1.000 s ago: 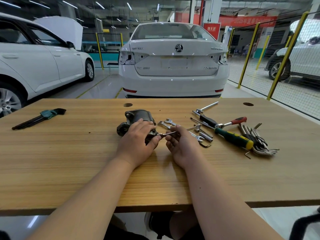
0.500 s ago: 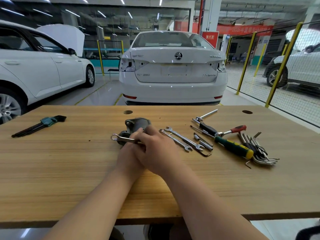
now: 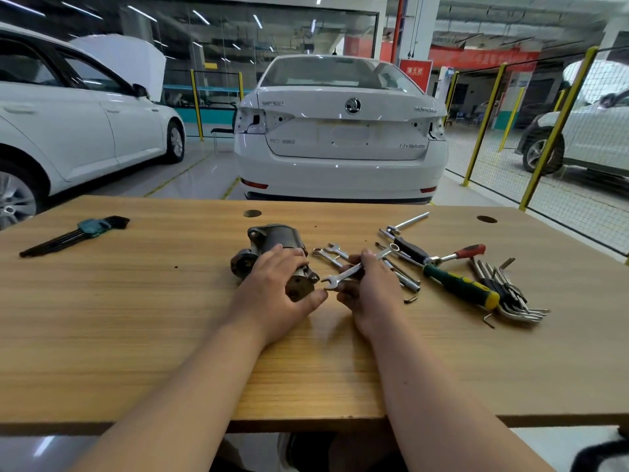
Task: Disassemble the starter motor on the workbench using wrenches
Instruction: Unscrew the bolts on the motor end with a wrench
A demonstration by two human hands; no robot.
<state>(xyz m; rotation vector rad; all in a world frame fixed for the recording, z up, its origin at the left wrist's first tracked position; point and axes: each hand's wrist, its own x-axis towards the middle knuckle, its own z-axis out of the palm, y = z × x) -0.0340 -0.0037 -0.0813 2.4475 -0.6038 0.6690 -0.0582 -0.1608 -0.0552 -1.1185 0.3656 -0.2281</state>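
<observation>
Head view, L to R: black hex set [image 3: 85, 229] is laid by the bench's [image 3: 136, 335] far-left corner. Motor [image 3: 275, 241] is laid mid-bench nearer the far edge, its near end gripped by L hand [image 3: 279, 298], fingers curled over it. Wrench [image 3: 354, 271] is pinched mid-shank by R hand [image 3: 372, 294], fingers curled; its open end is held just beside the motor's near end, contact can't be told. Spare wrenches [image 3: 332, 253], ratchet [image 3: 456, 254], screwdriver [image 3: 459, 288] & silver hex keys [image 3: 510, 294] are scattered toward the right edge.
</observation>
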